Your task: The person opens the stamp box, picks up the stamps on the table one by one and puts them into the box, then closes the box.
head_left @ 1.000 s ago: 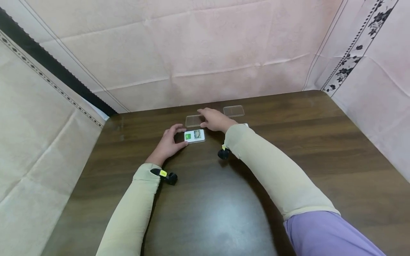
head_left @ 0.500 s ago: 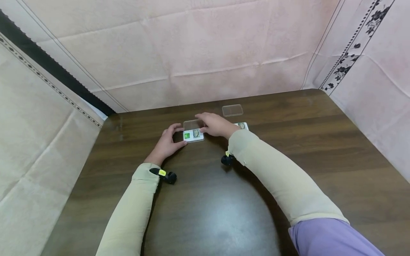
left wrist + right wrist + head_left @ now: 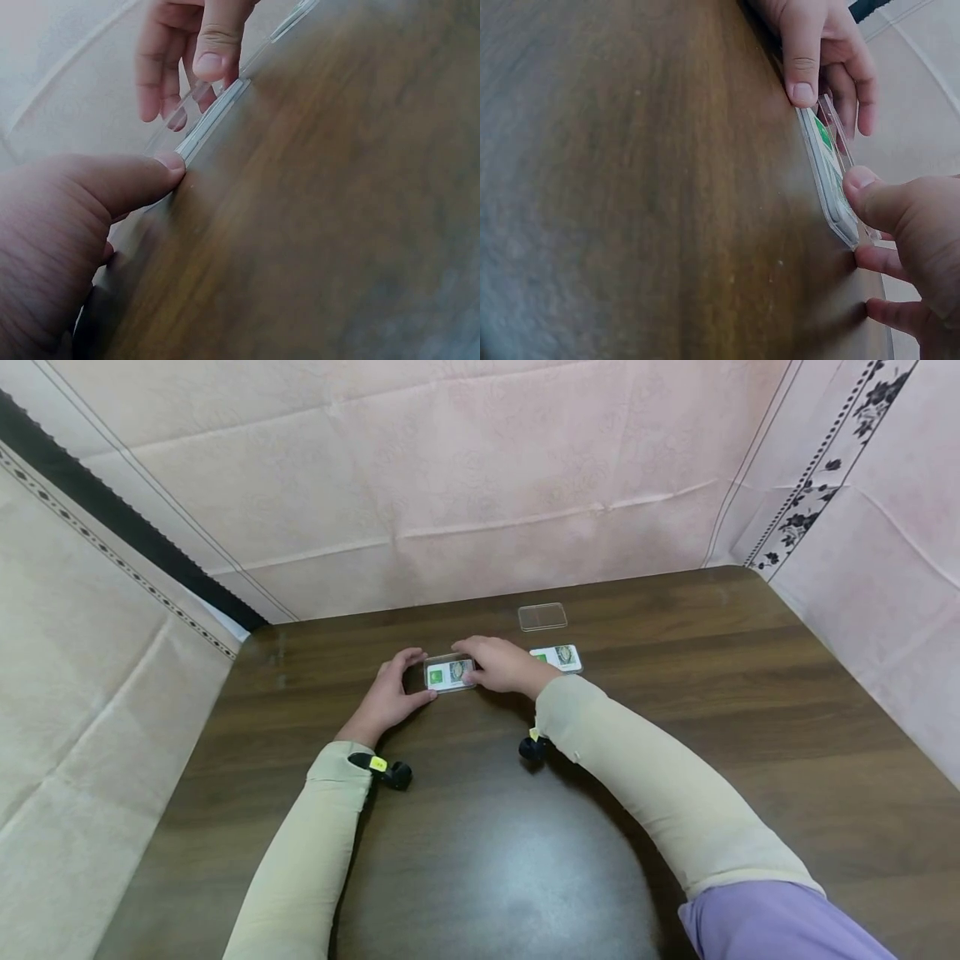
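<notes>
A shallow clear plastic case (image 3: 447, 677) lies on the table, holding white cards with a green square and a dark round print. My left hand (image 3: 384, 695) holds its left end, thumb at the near edge and fingers at the far side. My right hand (image 3: 510, 667) pinches a clear plastic lid (image 3: 829, 114), which stands tilted over the case in the right wrist view. The right thumb is on the lid's near side, with fingertips close to the case's right end. Some of the right fingers are hidden in the head view.
A second card case (image 3: 561, 657) sits just right of my right hand, partly behind it. Another clear lid (image 3: 542, 617) lies flat near the far edge of the brown wooden table (image 3: 465, 827). A pale cloth (image 3: 480, 477) hangs behind the table.
The clear lid, flat behind the case a second ago, was raised and drawn nearer by my right hand, now over the case. The second case shows more. My left hand stays in place.
</notes>
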`<control>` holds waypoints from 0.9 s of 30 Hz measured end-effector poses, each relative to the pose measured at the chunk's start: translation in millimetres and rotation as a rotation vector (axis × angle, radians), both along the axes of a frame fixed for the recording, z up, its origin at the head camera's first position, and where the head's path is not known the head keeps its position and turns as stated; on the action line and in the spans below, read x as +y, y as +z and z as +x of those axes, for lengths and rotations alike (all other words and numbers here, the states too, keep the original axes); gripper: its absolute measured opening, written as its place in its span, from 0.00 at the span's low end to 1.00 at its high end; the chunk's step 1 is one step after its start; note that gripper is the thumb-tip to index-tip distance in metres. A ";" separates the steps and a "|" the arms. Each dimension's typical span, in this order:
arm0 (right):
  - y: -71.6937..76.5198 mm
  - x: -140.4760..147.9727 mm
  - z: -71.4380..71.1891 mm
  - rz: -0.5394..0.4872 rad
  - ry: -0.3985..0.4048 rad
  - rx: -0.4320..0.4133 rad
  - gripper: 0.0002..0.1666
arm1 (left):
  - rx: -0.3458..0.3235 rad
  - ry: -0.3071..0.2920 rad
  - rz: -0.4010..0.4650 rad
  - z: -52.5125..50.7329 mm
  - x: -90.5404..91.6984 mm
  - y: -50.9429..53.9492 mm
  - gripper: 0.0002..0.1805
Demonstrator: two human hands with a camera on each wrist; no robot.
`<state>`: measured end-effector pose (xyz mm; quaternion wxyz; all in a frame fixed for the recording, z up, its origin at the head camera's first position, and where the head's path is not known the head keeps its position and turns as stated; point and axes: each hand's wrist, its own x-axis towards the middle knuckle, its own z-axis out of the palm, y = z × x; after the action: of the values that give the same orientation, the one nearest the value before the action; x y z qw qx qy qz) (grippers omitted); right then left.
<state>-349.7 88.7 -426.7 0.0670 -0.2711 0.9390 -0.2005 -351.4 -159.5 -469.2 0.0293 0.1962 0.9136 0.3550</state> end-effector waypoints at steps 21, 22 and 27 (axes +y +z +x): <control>-6.9 -1.5 3.3 -0.023 -0.002 0.016 0.34 | 0.005 -0.021 -0.034 3.1 -0.1 3.9 0.38; -7.0 -1.4 3.3 -0.024 -0.003 0.016 0.34 | 0.005 -0.021 -0.034 3.1 0.0 3.7 0.38; -8.1 -0.5 3.9 -0.034 -0.011 0.006 0.33 | -0.003 -0.016 -0.037 2.3 0.0 1.5 0.36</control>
<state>-345.9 88.2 -434.8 0.0586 -0.2678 0.9372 -0.2158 -349.1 -159.6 -467.7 0.0369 0.2024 0.9183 0.3382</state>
